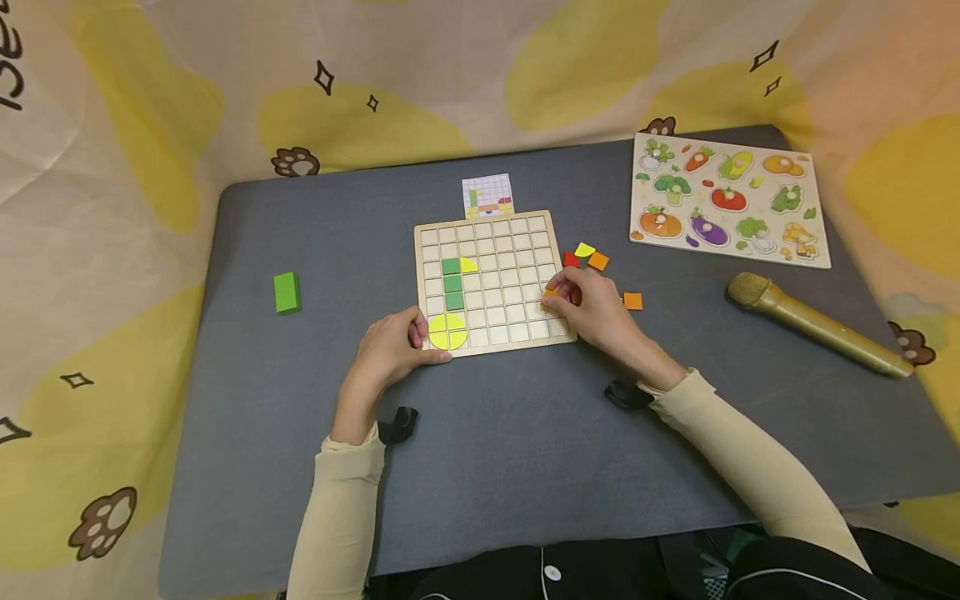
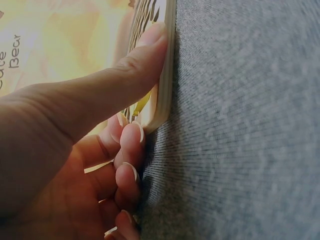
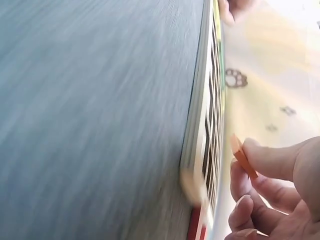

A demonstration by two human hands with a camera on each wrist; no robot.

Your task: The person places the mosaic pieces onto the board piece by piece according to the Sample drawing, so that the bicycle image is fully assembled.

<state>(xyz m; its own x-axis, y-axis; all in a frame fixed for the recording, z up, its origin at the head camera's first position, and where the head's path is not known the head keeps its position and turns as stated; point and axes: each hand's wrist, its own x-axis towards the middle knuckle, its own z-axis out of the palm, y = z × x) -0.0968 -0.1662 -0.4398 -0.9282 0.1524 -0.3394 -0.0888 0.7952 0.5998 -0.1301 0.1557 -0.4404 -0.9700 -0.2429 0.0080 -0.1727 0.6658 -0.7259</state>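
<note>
An orange square tile (image 1: 550, 292) is pinched between the thumb and fingertips of the right hand (image 1: 596, 308), above the right part of a wooden grid board (image 1: 498, 300) and apart from its surface. The left hand (image 1: 390, 346) holds the board's near left corner, its thumb along the near edge and its fingers curled at the left side. On the board, three green squares (image 1: 453, 283) stand in one column, a yellow quarter-round piece (image 1: 468, 265) sits just right of the topmost, and four yellow quarters (image 1: 439, 323) form a disc below. Beside the board's right edge lie loose pieces: a red one (image 1: 572, 260), a yellow one (image 1: 584, 249) and two orange squares (image 1: 633, 301). A small printed card (image 1: 487, 196) with a coloured grid pattern lies at the far edge. Farther out, a vegetable puzzle (image 1: 757, 200) and a gold microphone (image 1: 825, 325) rest to the right on the grey table (image 1: 510, 450), and a green block (image 1: 286, 293) to the left. Round the table hangs a cream and yellow cloth (image 1: 585, 58) with paw prints; in the left wrist view its lettering (image 2: 15, 52) reads "Bear" beneath a word cut by the frame, apparently "Cute"
</note>
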